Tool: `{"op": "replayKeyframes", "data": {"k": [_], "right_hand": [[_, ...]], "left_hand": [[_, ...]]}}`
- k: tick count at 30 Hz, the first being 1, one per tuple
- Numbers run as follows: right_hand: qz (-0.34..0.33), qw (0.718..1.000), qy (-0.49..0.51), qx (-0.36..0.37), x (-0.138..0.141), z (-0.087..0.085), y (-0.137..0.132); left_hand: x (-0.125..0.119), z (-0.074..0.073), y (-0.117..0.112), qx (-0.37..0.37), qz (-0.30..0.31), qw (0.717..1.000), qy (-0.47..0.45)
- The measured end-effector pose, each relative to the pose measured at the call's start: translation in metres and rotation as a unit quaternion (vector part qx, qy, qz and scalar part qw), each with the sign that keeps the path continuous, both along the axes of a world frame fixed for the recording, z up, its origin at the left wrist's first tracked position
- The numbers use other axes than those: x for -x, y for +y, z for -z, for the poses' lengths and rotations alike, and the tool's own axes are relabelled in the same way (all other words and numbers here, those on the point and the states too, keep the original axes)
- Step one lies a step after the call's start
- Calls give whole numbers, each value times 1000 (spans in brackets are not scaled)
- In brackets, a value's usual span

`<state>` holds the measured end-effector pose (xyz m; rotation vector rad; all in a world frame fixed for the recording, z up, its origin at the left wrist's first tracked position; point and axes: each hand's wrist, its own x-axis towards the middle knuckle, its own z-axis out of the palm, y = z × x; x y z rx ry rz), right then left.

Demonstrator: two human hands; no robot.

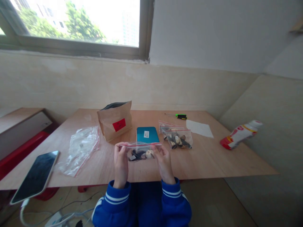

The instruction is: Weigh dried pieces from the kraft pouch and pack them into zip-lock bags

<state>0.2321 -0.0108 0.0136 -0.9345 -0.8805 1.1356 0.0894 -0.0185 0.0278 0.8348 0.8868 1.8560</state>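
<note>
I hold a small clear zip bag (pixel 140 152) with a red seal strip above the near edge of the wooden table (pixel 213 160). Dark and pale pieces lie inside it. My left hand (pixel 121 164) pinches the bag's left top corner. At the right top corner, my right hand (pixel 163 163) pinches the seal. Both sleeves are blue with white stripes. Just behind the bag lies a teal tin (pixel 147 134) with a white label.
A brown paper pouch (pixel 115 120) with a red label stands open behind. Filled zip bags (pixel 177 137) lie to the right, empty ones (pixel 80 148) to the left. A phone (pixel 35 176) overhangs the near left edge. White paper (pixel 199 128), a green tool (pixel 181 116) and a bottle (pixel 240 134) lie far right.
</note>
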Motion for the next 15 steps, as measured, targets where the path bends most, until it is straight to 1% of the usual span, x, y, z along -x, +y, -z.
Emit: {"op": "replayKeyframes", "data": {"k": [4,6,8,11,15], "right_hand": [[16,999,37,11,-1,-2,-1],[31,998,49,19,-3,-2,-1],[48,998,43,23,-5,-1,-1],[78,997,-3,19,-7,3,2],[91,995,-39,27,-8,8,4]], "left_hand": [[4,3,1,23,28,996,78],[5,5,2,37,43,993,99],[5,8,4,47,56,993,97],[3,10,6,61,69,992,82],[2,10,7,71,59,992,82]]}}
